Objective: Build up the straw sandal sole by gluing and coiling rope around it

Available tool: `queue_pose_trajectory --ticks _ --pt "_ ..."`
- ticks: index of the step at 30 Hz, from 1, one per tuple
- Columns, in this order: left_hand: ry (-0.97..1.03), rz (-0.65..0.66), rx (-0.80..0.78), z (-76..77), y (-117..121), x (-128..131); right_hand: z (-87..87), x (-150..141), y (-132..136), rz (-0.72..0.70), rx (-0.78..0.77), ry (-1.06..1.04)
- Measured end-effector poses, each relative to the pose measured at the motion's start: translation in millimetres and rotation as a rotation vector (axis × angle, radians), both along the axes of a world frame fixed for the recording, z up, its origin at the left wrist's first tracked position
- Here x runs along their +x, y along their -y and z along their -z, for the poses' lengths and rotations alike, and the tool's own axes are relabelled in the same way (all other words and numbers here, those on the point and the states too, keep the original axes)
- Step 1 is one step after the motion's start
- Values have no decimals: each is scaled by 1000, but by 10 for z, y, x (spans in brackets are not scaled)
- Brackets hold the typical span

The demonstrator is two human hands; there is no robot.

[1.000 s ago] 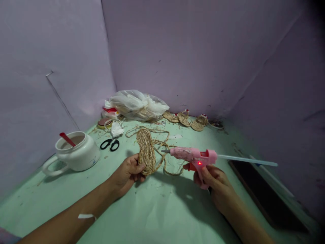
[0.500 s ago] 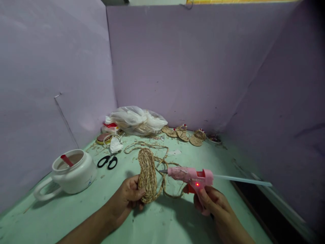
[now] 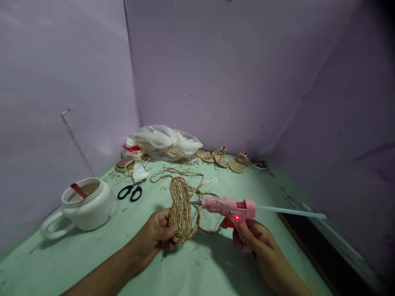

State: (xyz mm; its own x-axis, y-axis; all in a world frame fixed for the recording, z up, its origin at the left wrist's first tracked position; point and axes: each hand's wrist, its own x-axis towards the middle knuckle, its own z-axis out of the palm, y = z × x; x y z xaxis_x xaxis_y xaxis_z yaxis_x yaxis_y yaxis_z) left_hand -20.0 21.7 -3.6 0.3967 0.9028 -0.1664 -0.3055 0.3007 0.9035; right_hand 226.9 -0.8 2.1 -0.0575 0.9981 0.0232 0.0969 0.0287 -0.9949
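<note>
My left hand (image 3: 156,238) grips the near end of a braided straw sole (image 3: 180,207), thumb on top, holding it flat above the green table (image 3: 197,271). A loose braided cord (image 3: 202,218) trails from the sole's right edge. My right hand (image 3: 257,242) is closed round the handle of a pink glue gun (image 3: 230,207) with a red light lit. Its metal nozzle points left and nearly touches the sole's right edge. A clear glue stick (image 3: 290,212) juts from the back of the gun.
A white pot (image 3: 84,203) with a red spoon stands at the left. Black scissors (image 3: 131,192), a crumpled plastic bag (image 3: 165,142) and several small woven sandals (image 3: 226,159) lie farther back. Purple walls enclose the table. A dark slot (image 3: 311,242) runs along the right.
The glue gun's nozzle has moved left, closer to the sole's right edge. The view shifted up, then slightly back down. Both hands keep their grips.
</note>
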Motion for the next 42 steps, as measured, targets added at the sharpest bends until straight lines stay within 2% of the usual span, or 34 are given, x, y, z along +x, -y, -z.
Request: queue_pose_trajectory --ticks 18,29,42 --pt "-25 28 37 18 10 -25 -97 -21 16 -1 13 52" --pt "-31 -11 21 -6 -3 -20 -61 33 22 -42 34 89" --pt "-29 -50 -2 -47 -27 -47 -125 46 25 -94 35 144"
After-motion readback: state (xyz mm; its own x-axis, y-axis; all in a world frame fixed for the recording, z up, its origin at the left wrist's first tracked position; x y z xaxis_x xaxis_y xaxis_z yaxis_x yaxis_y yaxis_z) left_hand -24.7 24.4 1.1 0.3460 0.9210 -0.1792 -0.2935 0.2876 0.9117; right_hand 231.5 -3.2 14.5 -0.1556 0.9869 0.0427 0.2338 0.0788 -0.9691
